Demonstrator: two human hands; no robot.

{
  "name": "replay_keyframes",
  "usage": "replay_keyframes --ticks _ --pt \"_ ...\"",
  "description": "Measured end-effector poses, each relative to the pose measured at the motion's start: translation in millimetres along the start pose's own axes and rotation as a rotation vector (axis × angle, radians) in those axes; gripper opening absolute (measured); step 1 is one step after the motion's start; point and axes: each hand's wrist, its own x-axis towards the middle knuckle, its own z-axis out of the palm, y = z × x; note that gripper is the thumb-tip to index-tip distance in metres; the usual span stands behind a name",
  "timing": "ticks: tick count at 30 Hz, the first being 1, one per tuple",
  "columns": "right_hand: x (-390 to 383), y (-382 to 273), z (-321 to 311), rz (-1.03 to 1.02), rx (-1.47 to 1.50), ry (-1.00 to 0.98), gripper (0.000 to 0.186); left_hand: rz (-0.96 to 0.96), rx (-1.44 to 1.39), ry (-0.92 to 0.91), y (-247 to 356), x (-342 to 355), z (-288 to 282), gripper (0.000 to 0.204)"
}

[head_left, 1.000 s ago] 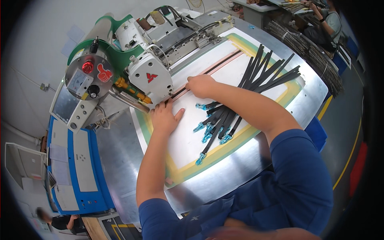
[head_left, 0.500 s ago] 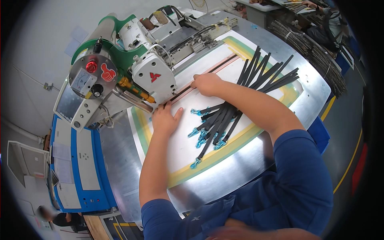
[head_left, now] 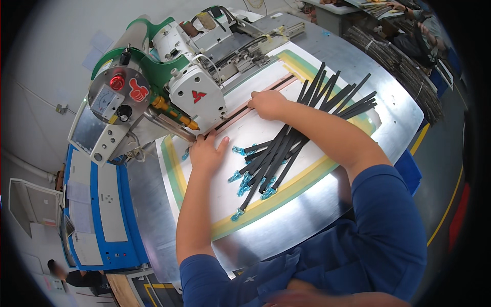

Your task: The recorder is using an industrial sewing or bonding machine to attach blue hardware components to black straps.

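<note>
A black strap (head_left: 236,117) lies straight in a pink-edged slot on a white template board (head_left: 220,199) bordered with yellow and green tape. My left hand (head_left: 206,155) rests at the strap's near end beside the sewing machine head, fingers stretched and thumb apart. A blue clasp (head_left: 185,153) shows just left of those fingers. Farther along, my right hand (head_left: 268,105) has its fingers curled down and pressed together on the strap; its fingertips are partly hidden. Beneath my right forearm lies a fanned pile of black straps (head_left: 281,148) with blue clasps at their near ends.
The white sewing machine head (head_left: 197,94) stands close beyond my hands, with a gauge box and knobs on its left. A metal table (head_left: 307,204) surrounds the board. Bundled strips (head_left: 394,77) and a blue bin (head_left: 407,173) are at the right. Other people stand farther off.
The template board and strap pile have shifted left and slightly toward me. My left hand has moved left with them, while my right hand has moved slightly right along the strap.
</note>
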Motion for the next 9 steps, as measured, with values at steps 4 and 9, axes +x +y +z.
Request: replay_keyframes --ticks 4,9 --pt "-1.1 -0.1 0.1 -0.016 0.037 0.023 0.033 -0.022 0.032 -0.043 6.9 8.7 4.7 0.065" --pt "0.9 5.9 1.3 -0.068 0.034 0.012 0.035 -0.013 0.052 -0.047 31.3 19.1 8.7 0.068"
